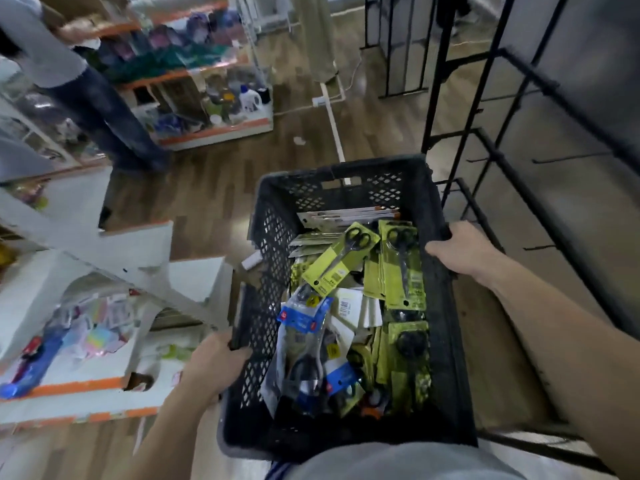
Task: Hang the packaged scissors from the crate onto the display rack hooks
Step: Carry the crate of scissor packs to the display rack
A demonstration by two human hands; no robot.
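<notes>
I hold a black plastic crate (273,237) in front of my body. My left hand (211,365) grips its left rim and my right hand (460,251) grips its right rim. Inside lie several packaged scissors: yellow-green cards with black scissors (403,265) toward the right and far side, and blue-and-clear packs (304,327) nearer the left. A black wire display rack (512,157) with bare hooks stands to the right of the crate.
A person in jeans (104,109) stands at the far left beside orange-edged shelves of goods (194,81). White shelving with small items (86,323) is close on my left. Wooden floor (214,188) lies ahead, with a white cable strip (334,126) across it.
</notes>
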